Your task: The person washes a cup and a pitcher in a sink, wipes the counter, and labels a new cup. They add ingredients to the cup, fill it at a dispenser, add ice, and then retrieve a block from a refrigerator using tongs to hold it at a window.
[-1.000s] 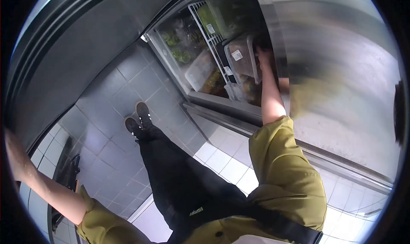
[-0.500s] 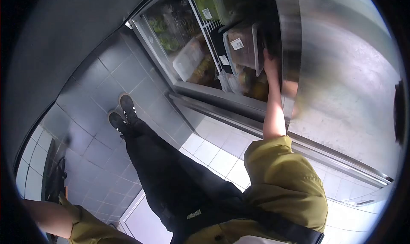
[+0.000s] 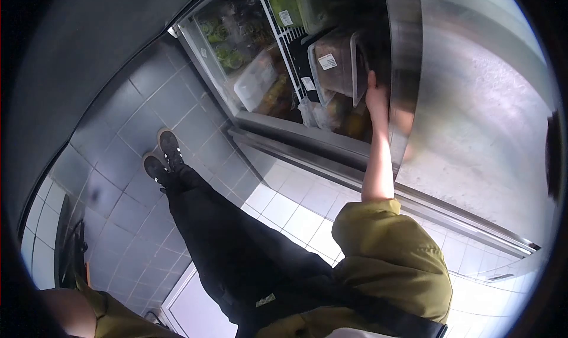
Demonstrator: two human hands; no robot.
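Observation:
My right hand [image 3: 377,99] reaches into an open metal refrigerator, close beside the rim of a clear plastic container [image 3: 335,66] with a white label. One finger points up along that rim, and the other fingers are lost in shadow, so I cannot tell whether they grip anything. The container sits tilted in this view and holds brownish contents. Just beyond it stands a green-filled container [image 3: 284,5], also labelled. Small bagged items [image 3: 316,114] lie by the container's lower end. At the lower left only my left forearm [image 3: 68,311] shows; the hand is outside the view.
A white wire shelf [image 3: 278,33] edges the containers. Beyond it are a white tub [image 3: 256,81] and packed greens [image 3: 229,57]. A steel panel [image 3: 473,101] fills the right side. Grey floor tiles [image 3: 142,89] lie under my feet, and a dark door [image 3: 77,48] spans the upper left.
My right hand stays by the container, its wrist slightly lower in the view. My left forearm has dropped lower. The whole view has shifted slightly.

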